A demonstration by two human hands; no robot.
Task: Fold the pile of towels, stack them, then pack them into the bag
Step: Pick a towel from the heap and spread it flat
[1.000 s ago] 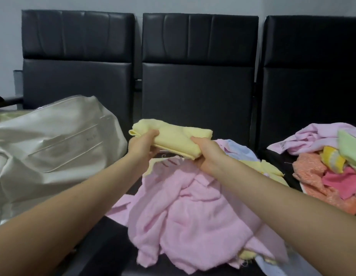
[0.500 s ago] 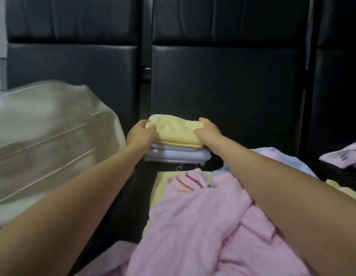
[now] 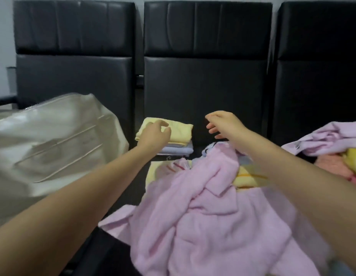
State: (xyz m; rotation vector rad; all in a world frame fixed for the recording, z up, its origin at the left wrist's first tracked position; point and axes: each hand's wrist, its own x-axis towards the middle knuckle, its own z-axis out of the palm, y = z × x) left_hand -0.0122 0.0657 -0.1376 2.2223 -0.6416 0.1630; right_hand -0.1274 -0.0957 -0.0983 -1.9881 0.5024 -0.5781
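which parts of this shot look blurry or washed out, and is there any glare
Head view: dim, even light; the right hand and left hand are smeared by motion; the pink towel goes soft toward the bottom right corner; the cream bag is slightly blurred with a pale sheen; weak reflections streak the black seat backs; the yellow folded towel stays fairly readable.

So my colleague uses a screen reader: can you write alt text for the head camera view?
Two bare hands, left and right, hover open over a folded yellow towel topping a small stack on a black seat. A cream bag sits left; a crumpled pink towel lies in front.
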